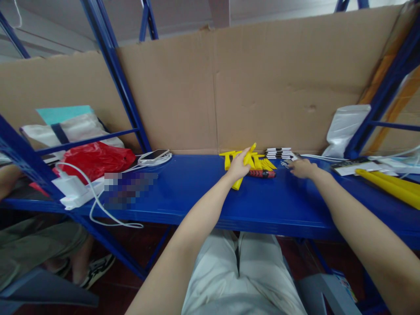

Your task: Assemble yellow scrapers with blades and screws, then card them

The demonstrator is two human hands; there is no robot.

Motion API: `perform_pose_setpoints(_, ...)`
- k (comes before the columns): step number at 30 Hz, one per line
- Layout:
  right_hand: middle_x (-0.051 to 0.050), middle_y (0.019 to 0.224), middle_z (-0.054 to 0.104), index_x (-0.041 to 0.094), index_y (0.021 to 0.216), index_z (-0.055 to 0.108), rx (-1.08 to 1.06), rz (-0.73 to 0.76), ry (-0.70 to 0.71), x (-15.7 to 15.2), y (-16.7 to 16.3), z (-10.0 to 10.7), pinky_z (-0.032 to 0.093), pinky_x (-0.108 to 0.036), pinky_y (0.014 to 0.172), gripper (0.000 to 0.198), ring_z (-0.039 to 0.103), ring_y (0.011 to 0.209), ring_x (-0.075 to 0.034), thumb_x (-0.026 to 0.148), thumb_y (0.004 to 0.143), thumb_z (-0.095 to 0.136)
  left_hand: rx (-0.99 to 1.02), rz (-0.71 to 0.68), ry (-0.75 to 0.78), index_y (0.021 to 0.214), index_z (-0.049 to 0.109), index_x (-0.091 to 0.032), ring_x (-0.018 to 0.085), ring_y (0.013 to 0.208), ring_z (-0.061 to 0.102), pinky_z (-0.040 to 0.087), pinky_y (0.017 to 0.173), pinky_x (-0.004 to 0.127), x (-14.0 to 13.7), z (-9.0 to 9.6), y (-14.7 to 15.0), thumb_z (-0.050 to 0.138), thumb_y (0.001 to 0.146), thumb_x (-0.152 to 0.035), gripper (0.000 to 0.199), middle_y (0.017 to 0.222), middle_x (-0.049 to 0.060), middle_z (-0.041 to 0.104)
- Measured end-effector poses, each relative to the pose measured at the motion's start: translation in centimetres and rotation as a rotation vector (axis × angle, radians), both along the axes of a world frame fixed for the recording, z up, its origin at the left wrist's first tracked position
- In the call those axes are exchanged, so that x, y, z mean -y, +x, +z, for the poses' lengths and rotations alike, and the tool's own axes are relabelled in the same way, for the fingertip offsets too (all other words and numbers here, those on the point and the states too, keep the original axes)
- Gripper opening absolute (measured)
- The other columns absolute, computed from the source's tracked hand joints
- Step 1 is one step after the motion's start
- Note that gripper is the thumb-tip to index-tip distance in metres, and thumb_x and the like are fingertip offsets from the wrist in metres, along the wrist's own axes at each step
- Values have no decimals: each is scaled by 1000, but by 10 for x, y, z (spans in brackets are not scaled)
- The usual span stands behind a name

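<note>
My left hand [239, 166] is closed around a yellow plastic piece [236, 184], which sticks out above and below the fingers. Behind it, several yellow T-shaped plastic pieces [227, 161] lie in a row on the blue shelf. A red and black handled tool [262, 174] rests just in front of them. To the right, my right hand [303, 168] reaches down with bent fingers over small dark and silvery pieces [285, 164]; what its fingertips grip, if anything, is too small to make out. A stack of white bundles with black bands [278, 153] sits beside it.
A cardboard wall [269, 78] closes off the back. Left are a phone [155, 154], coiled white cable, a red plastic bag [98, 159] and a white power strip [77, 199]. Right are a white pouch [344, 127] and a long yellow object [390, 188]. A person sits far left.
</note>
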State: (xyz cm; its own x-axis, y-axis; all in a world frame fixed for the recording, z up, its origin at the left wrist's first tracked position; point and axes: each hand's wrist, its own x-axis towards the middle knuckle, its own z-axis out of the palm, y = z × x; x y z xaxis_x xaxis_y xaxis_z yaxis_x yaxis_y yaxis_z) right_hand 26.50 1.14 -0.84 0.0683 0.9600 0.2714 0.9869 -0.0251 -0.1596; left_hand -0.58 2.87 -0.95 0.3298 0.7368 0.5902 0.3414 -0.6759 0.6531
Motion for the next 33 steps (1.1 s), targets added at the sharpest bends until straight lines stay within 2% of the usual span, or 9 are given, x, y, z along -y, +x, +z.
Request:
perform_pose_setpoints(1,-18,117,63,20,97,71,43,-73,-117,2,-4,1,40,-61,90,30,51,116,-41,17,72,56,0,5,-2,137,46,-14,23,118,52,38,104,35,-1,0,-1,53,68,1,71,132,13,55)
perform_pose_setpoints(3,-16,129,57,21,117,65,115,-132,-244,7,-14,5,40,-56,96,43,48,123,-37,16,77,51,-3,11,-2,137,45,-12,23,117,53,38,104,36,-3,-1,-1,53,68,1,71,133,14,55)
perform_pose_setpoints(7,-16,132,55,20,128,58,191,-144,-300,15,-24,11,41,-50,98,49,49,124,-33,15,81,44,8,6,17,136,47,-13,25,121,51,39,104,38,-6,-3,0,53,66,1,71,135,15,53)
perform_pose_setpoints(11,-14,124,60,23,119,63,230,-138,-271,11,-19,10,46,-45,90,42,56,115,-31,18,81,45,31,-28,52,135,49,-18,25,124,48,38,105,39,-10,-7,1,52,65,0,72,136,11,53)
perform_pose_setpoints(16,-13,101,68,18,97,68,257,-74,-219,3,-14,6,47,-34,82,26,63,99,-25,16,80,48,36,-41,67,135,48,-16,25,127,47,38,106,38,-12,-9,1,52,66,0,71,137,13,51)
perform_pose_setpoints(20,-12,93,69,16,89,68,249,-57,-182,1,-16,5,46,-30,74,21,64,91,-23,14,80,49,34,-47,73,134,49,-18,25,127,46,37,107,40,-10,-9,2,53,65,0,72,136,11,53)
perform_pose_setpoints(27,-13,86,70,15,85,68,260,-28,-134,0,-20,4,45,-27,67,15,65,84,-23,16,81,53,31,-42,81,133,51,-21,25,128,46,37,107,41,-9,-9,3,53,66,1,71,135,9,54)
perform_pose_setpoints(33,-17,92,70,11,90,68,315,-23,-181,4,-26,7,45,-26,70,25,66,89,-23,15,85,44,8,-35,64,132,52,-21,24,123,49,40,104,40,-4,-3,3,53,65,3,71,132,9,56)
